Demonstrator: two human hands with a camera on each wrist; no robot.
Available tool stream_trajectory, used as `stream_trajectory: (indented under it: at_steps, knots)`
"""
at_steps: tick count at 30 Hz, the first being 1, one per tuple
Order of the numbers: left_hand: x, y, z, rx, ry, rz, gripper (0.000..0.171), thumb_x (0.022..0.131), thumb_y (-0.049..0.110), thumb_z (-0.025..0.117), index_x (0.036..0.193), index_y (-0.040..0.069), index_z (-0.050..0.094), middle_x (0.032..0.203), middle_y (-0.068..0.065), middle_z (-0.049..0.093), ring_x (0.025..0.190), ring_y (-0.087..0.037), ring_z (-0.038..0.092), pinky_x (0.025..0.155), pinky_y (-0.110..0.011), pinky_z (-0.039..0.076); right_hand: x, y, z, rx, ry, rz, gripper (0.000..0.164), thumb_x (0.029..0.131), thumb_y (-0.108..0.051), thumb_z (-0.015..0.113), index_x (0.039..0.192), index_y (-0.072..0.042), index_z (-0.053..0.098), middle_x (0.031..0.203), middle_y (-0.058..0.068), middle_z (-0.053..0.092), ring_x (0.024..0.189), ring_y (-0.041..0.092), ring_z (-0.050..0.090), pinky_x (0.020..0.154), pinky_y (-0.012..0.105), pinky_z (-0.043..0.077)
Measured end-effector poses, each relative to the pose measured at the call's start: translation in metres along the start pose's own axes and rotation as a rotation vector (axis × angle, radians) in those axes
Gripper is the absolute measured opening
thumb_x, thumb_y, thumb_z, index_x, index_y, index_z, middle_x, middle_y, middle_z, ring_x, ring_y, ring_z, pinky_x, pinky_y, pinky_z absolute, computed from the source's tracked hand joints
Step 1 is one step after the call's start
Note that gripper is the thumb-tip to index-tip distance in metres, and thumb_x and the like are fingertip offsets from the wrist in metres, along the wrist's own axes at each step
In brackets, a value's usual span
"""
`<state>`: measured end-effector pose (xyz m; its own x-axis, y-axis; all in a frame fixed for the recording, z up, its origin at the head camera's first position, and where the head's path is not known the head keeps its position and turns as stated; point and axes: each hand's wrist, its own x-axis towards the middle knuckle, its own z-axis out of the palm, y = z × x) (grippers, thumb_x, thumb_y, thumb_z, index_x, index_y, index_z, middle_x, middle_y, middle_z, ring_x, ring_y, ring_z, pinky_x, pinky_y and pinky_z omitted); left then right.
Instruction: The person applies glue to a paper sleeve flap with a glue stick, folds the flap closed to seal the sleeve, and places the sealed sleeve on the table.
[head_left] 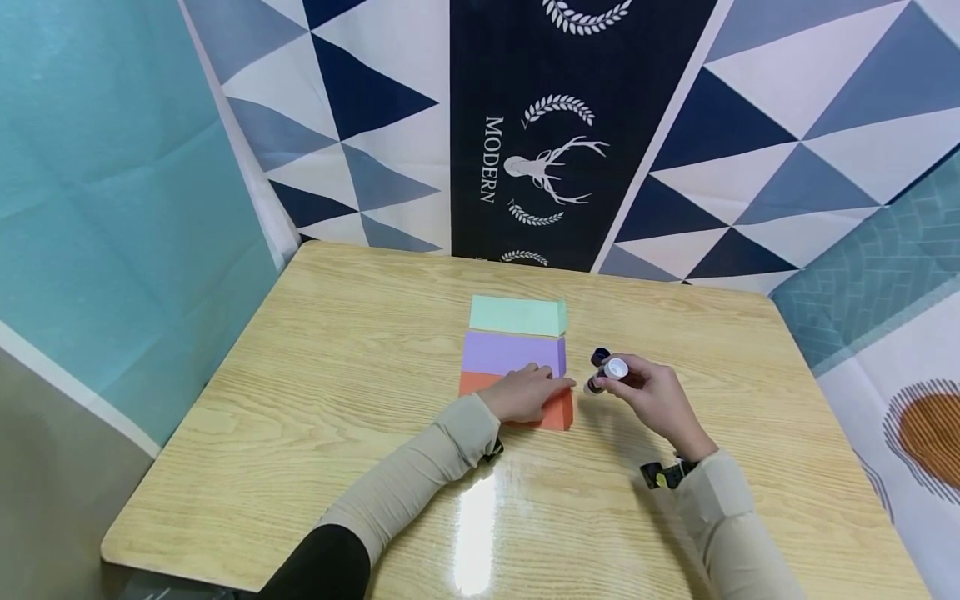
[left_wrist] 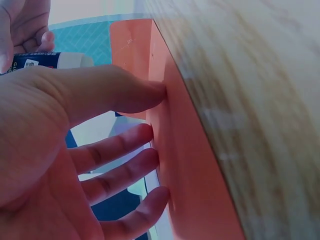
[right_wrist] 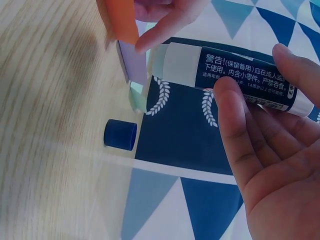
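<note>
Orange paper [head_left: 478, 382] lies nearest on the wooden table [head_left: 337, 367], the left hand [head_left: 525, 394] across it, fingers extended and touching it, not clenched. To its right, the right hand [head_left: 658, 398] grips an uncapped glue stick [right_wrist: 245, 75], pale tip near the paper's flap; just beyond sits a dark blue cap [right_wrist: 120, 134]. Purple paper [head_left: 510, 353], then mint-green paper [head_left: 516, 315], lie farther off, before patterned cloth [head_left: 525, 67].

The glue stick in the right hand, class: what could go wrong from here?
1. The uncapped glue stick is close to the left hand, whose fingers touch the orange card, so glue might smear on them.
2. The loose cap sits near the right hand and could be knocked away.
3. The purple card lies right beside the orange one, so stray glue might mark it.
</note>
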<state>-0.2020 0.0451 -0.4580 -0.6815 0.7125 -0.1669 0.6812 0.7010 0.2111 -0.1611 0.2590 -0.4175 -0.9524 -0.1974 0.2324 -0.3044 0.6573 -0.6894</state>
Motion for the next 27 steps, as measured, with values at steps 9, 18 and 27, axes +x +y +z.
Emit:
stream_trajectory:
  at_steps: [9,18,27]
  knots:
    - [-0.002,-0.010,0.007,-0.106,0.048,0.016,0.065,0.088,0.015,0.069,0.147,0.021,0.043,0.126,-0.002,0.058,0.110,-0.016,0.053,0.092,-0.027,0.046,-0.001,-0.001,0.002,-0.014,-0.021,0.009,0.030,0.089,-0.018,0.072,0.112,0.000,0.068,0.098,0.017,0.073,0.075,-0.005,0.060,0.063,0.017,0.052]
    - [-0.008,-0.015,0.007,-0.181,0.065,-0.002,0.066,0.085,0.036,0.075,0.143,0.015,0.049,0.135,-0.003,0.054,0.123,-0.015,0.052,0.104,-0.026,0.042,-0.001,-0.004,0.002,-0.013,-0.032,0.021,0.031,0.089,-0.019,0.072,0.113,0.001,0.068,0.098,0.017,0.072,0.075,-0.003,0.061,0.064,0.017,0.052]
    - [-0.010,-0.013,0.004,-0.158,0.080,0.009,0.060,0.089,0.045,0.067,0.137,0.011,0.055,0.148,-0.010,0.046,0.138,-0.021,0.043,0.115,-0.029,0.034,-0.001,-0.002,0.003,-0.026,-0.009,0.003,0.028,0.088,-0.019,0.073,0.110,-0.001,0.069,0.096,0.015,0.073,0.073,-0.004,0.060,0.063,0.017,0.051]
